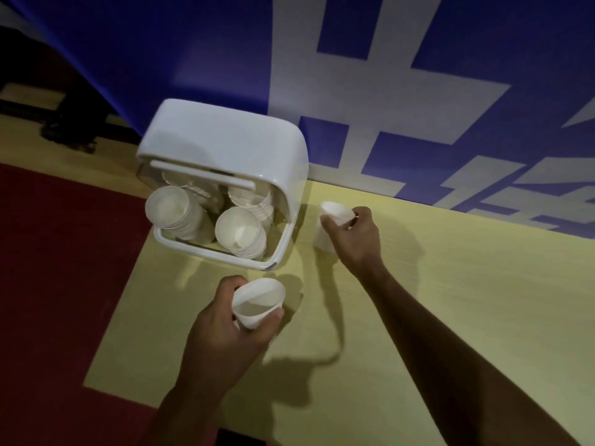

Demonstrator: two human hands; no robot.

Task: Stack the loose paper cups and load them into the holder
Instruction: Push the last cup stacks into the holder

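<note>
Two loose paper cups are shown, both thin, white and smooth-walled, tapering from a round rim to a narrow base. The left hand (225,326) wraps its thumb and curled fingers round the near cup (259,300). That cup's mouth opens upward and tips away from the palm, so its long axis leans toward the holder. The right hand (352,239) grips the far cup (333,220) with fingers curled over its upper wall. Its rim points up and slightly left of the fingertips, and its base lies below them at the yellow table (450,317); we cannot tell whether it touches. Left of the right fingers and beyond the left fingertips stands the holder (222,140), a glossy white plastic box with rounded corners. We count at least three nested stacks (240,231) inside it, mouths facing up toward us.
</note>
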